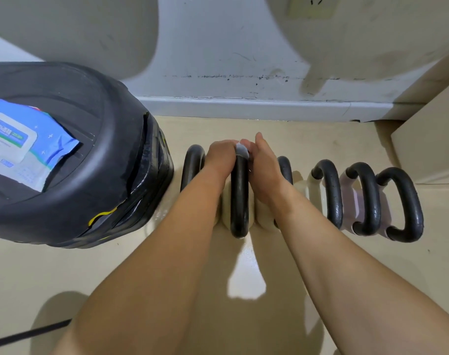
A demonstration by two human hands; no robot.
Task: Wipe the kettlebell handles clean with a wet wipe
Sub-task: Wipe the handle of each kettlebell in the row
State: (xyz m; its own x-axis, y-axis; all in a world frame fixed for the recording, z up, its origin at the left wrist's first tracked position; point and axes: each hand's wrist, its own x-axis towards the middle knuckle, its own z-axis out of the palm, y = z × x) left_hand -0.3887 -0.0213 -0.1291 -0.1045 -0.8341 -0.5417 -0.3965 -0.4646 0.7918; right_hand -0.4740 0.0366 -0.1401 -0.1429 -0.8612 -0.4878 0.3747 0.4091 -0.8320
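Several kettlebells with black handles stand in a row on the floor by the wall. My left hand (219,155) and my right hand (263,162) meet at the far end of the second handle (239,198) from the left. A white wet wipe (242,149) is pinched between them, wrapped over the top of that handle. My left hand partly hides the leftmost handle (192,162). Behind my right wrist sits another handle (285,167), mostly hidden. Three more handles (331,190) continue to the right.
A black bin-like container (95,160) stands at the left, with a blue pack of wet wipes (21,142) lying on top. The white wall and skirting (244,106) run behind the row. A cardboard box (430,139) stands at the right. A black cable (26,334) crosses the floor at bottom left.
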